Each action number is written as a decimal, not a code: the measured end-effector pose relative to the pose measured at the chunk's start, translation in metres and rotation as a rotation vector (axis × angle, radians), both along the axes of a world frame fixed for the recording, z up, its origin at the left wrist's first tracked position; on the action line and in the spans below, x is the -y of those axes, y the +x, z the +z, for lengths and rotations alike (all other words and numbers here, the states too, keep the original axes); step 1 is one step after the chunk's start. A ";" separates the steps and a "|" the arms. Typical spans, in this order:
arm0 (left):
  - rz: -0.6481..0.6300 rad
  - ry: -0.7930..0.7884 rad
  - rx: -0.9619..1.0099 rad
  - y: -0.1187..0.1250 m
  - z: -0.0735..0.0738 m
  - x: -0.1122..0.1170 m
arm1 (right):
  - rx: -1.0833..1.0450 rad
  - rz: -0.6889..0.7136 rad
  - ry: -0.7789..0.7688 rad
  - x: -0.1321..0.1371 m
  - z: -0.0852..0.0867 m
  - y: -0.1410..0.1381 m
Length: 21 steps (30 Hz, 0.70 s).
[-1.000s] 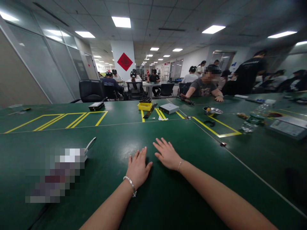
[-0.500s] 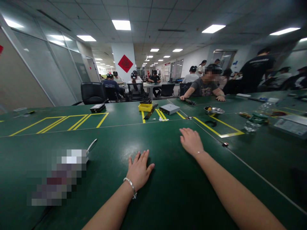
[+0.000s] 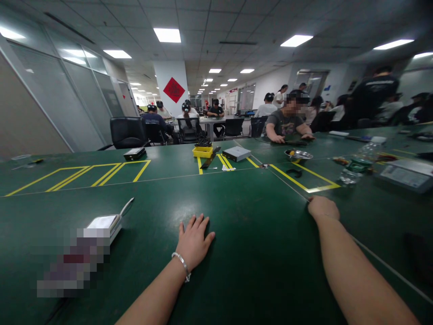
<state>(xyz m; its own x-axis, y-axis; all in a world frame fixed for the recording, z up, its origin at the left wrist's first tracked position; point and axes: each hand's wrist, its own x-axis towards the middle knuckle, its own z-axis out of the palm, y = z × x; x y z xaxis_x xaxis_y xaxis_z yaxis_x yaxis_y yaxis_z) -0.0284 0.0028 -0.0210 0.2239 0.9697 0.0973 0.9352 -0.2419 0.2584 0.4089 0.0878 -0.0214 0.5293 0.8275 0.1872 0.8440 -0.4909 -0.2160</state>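
My left hand (image 3: 194, 241) lies flat and open on the green table (image 3: 250, 234), fingers spread, a silver bracelet on the wrist. Out to the right, my right hand (image 3: 323, 207) rests on the table's pale seam line with its fingers curled down and closed. Whatever is beneath them is hidden. The nearest thing to my left hand is a white flat item with a metal clip (image 3: 106, 222), lying apart from it to the left.
Yellow tape boxes mark the table. Further back are a yellow tray (image 3: 203, 151), a grey box (image 3: 237, 153), a black device (image 3: 134, 154), a metal bowl (image 3: 298, 155) and a plastic bottle (image 3: 356, 168). A seated person (image 3: 286, 122) works opposite, and others sit or stand behind.
My right hand has swept from beside my left hand out to the right and curled closed over the seam, where a small dark object lay. My left hand stayed flat.
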 end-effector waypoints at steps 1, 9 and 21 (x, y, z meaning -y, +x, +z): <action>0.002 -0.004 -0.003 0.000 0.000 0.000 | -0.023 -0.023 -0.037 0.000 0.001 -0.001; 0.006 0.007 0.029 -0.001 0.001 0.000 | -0.082 -0.074 -0.030 0.006 0.012 -0.011; 0.031 0.069 0.251 -0.001 -0.003 -0.002 | 0.025 0.664 0.175 0.006 0.044 -0.147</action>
<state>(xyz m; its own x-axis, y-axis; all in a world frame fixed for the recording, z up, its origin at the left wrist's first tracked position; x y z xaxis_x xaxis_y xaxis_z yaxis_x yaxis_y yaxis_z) -0.0298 0.0050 -0.0244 0.1543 0.9650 0.2122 0.8512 -0.2389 0.4673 0.2615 0.0815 0.0227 -0.0859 0.9316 0.3531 0.9598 0.1725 -0.2216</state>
